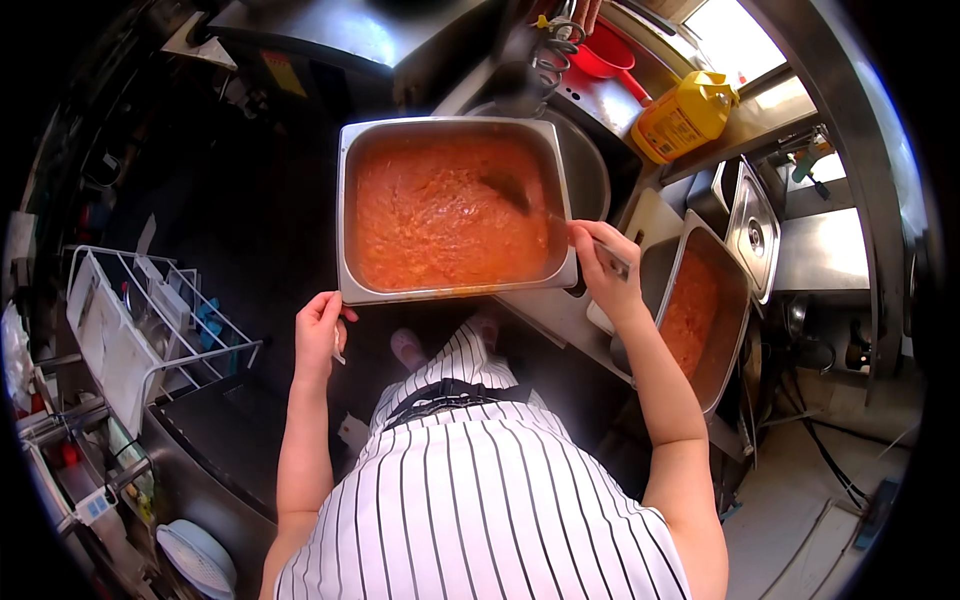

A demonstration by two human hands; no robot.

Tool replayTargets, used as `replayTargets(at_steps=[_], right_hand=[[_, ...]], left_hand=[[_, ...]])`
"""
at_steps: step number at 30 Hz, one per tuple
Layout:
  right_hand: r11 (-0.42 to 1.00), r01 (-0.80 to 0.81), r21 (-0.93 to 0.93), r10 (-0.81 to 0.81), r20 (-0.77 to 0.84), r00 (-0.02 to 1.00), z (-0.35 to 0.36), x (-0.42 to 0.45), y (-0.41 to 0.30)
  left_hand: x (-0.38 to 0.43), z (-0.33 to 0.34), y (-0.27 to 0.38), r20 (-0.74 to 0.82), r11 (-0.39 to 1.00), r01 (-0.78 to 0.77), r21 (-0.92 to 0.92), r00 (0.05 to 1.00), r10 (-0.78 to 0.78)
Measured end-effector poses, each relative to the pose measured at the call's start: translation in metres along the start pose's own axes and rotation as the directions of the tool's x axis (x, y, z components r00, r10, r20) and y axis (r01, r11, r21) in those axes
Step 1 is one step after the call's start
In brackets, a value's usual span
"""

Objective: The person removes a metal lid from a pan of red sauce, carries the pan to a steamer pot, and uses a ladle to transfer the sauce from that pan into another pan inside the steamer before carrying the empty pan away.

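Note:
A deep rectangular stainless-steel pan (344, 217) filled with orange-red sauce (442, 217) is in front of me. My right hand (606, 262) grips the handle of a metal utensil (611, 260) at the pan's right edge; its dark, blurred head lies in the sauce. My left hand (322, 330) is at the pan's near left corner, fingers curled against it, with a small white piece (339, 351) at the fingers. Whether it grips the rim or that piece is partly hidden. A second steel pan (726, 271) with red sauce stands to the right, beyond my right forearm.
Steel lids (754, 236) lean beside the second pan. A yellow jug (684, 118) and a red plastic strainer or pan (604, 54) are at the upper right. A white wire rack (157, 365) stands at left, above a pale blue colander (196, 559). A large round vessel (592, 161) is behind the pan.

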State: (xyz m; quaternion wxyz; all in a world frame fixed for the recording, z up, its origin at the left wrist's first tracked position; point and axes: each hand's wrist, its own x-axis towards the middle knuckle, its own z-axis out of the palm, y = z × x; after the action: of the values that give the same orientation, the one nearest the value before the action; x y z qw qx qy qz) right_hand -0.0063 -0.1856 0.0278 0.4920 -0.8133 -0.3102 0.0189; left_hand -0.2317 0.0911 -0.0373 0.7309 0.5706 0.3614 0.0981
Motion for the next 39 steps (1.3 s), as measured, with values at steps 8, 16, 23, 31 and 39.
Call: replayTargets(at_steps=[8,16,23,31,39], right_hand=[[0.723,-0.498,0.478,0.540,0.059,0.840,0.022,0.003,-0.004],[0.859,-0.137,0.493,0.144,0.025,0.989,0.045,0.012,-0.046],[0.836,0.537,-0.111,-0.521,0.146,0.841,0.023,0.027,-0.071],[0.989,0.147,-0.003,-0.147,-0.017,0.989,0.047,0.052,0.016],[0.660,-0.449,0.602,0.471,0.133,0.872,0.101,0.070,0.042]], left_hand=[[0.001,-0.002,-0.004,0.049,0.993,0.054,-0.105,0.998,-0.049],[0.004,-0.002,-0.003,0.057,0.993,0.057,-0.104,0.997,-0.052],[0.003,-0.002,-0.003,0.043,0.994,0.048,-0.095,0.998,-0.044],[0.002,0.000,-0.001,0.045,0.994,0.051,-0.093,0.998,-0.047],[0.001,-0.002,0.000,0.052,0.990,0.072,-0.120,0.996,-0.067]])
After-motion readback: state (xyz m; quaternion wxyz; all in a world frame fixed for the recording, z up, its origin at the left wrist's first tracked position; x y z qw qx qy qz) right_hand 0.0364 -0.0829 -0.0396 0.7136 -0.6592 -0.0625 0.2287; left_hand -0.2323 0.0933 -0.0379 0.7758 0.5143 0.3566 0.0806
